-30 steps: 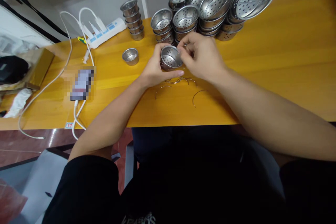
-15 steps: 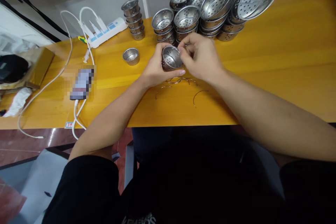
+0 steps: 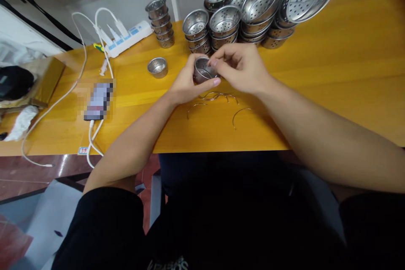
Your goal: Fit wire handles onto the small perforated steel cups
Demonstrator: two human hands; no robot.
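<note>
My left hand (image 3: 187, 83) is wrapped around a small perforated metal basket (image 3: 201, 67), holding it tilted with its opening facing up. Thumb and fingertips of my right hand (image 3: 244, 67) are pinched together over the basket's right rim. A thin curved wire seems to run from that pinch into the basket, though most of it is hidden. Just below my hands lie several loose curved wires (image 3: 218, 93) on the wooden table (image 3: 341, 76). A single small metal basket (image 3: 157, 68) stands left of my left hand.
Stacks of larger perforated baskets (image 3: 225, 21) stand close behind my hands, with a narrow stack of small baskets (image 3: 163, 22) left of them. A white power strip (image 3: 131, 38), charging cables and a phone (image 3: 99, 101) occupy the left side. A cardboard box (image 3: 47, 80) is farther left.
My right hand has moved slightly left and down, so its fingertips now reach over the basket's opening. My left hand still holds the basket, nearly in place.
</note>
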